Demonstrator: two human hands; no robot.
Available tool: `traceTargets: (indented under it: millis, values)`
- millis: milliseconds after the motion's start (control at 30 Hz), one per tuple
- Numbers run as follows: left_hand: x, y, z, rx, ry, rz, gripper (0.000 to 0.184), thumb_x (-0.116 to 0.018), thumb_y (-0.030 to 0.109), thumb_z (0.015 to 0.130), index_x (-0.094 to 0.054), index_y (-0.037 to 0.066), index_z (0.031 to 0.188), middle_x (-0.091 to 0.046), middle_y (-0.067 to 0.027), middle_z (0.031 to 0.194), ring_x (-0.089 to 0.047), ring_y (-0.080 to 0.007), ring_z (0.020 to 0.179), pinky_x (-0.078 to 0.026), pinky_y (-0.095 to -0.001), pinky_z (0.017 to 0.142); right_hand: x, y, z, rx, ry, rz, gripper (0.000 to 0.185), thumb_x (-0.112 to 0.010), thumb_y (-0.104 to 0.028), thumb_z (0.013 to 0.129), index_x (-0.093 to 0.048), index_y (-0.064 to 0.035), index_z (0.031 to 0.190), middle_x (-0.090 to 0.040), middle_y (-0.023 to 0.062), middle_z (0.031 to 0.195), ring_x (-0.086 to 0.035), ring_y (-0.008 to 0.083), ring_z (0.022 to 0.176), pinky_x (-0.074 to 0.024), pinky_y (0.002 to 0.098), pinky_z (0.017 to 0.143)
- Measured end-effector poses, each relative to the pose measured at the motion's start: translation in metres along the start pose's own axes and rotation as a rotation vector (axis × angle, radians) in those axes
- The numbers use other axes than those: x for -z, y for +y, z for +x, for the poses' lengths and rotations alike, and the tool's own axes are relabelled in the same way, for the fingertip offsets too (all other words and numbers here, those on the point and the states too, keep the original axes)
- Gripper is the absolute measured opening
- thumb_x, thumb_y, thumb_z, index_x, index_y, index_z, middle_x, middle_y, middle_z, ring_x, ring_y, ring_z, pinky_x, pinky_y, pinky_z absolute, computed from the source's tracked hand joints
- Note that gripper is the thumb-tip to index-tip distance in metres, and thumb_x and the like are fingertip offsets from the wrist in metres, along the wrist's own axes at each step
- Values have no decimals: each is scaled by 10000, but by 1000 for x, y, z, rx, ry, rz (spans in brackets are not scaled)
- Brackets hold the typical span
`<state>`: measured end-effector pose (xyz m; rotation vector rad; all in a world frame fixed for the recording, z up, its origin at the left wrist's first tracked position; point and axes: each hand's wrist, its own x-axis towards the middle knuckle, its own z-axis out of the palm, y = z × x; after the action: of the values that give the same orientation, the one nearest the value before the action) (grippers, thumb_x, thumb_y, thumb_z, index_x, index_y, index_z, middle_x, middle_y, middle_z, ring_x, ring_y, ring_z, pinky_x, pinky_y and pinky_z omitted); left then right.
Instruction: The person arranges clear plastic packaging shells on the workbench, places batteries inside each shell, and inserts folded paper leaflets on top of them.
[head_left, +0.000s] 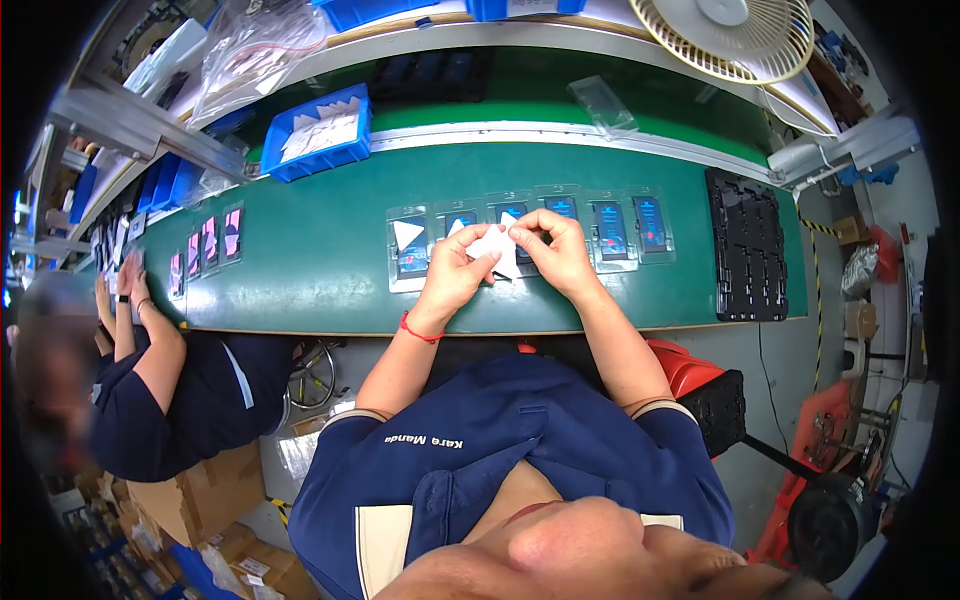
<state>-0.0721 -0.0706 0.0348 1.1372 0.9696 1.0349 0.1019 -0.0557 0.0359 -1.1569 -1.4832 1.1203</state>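
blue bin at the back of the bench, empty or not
Not empty: the blue bin holds a heap of white pieces, visible through its open top.

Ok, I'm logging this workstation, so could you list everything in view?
Bench: one, green, across the middle
Clear trays with dark-blue items: six, centre row
White pieces: several, white, at the hands and leftmost tray
White-filled bin: one, blue, back left
Other bins: several, blue, top edge
Black tray: one, black, bench's right end
Packs: about four, pink and dark, left
Clear box: one, transparent, back
Fan: one, cream, top right
Cartons: several, brown, lower left
Co-worker: one, navy clothes, far left
Wristband: one, red, left wrist
Shirt: one, navy, bottom centre
Left hand: one, bare, gripping white pieces
Right hand: one, bare, at white pieces
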Motion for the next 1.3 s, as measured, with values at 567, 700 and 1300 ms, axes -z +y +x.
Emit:
traceTargets:
  millis: [567, 700, 1300]
  values:
    - [-31, -4, 6, 52, -251, 24, 659, -575, -71, 821, -306, 62, 1408, -650, -115, 1024, -575, -62, 664, -478, -179, 524, 33, -1, -24, 242, 77, -296, 103, -679, -111, 784, -666, -41, 859, -659, 53, 819, -581, 190, 794, -415, 317, 752]
    - [-39, -1, 4, 97, -289, 19, 680, -567, -84, 823, -281, 66, 1422, -649, -122, 1015, -571, -68, 673, -473, -187, 517, 45, 10, -24, 28, 281, 69, 26, -619, -38, 830, -636, -19, 836, -633, 86, 804, -590, 134, 771, -466, 256, 685]
    - [-36, -1, 6, 110, -305, 94, 788, -578, -105, 797, -204, 115, 1454, -581, -36, 822, -545, -58, 621, -486, -196, 536, 53, 8, -32, 0, 251, 100, 61, -614, -49, 859, -617, -15, 808, -618, 0, 794, -547, 57, 746, -446, 226, 668]
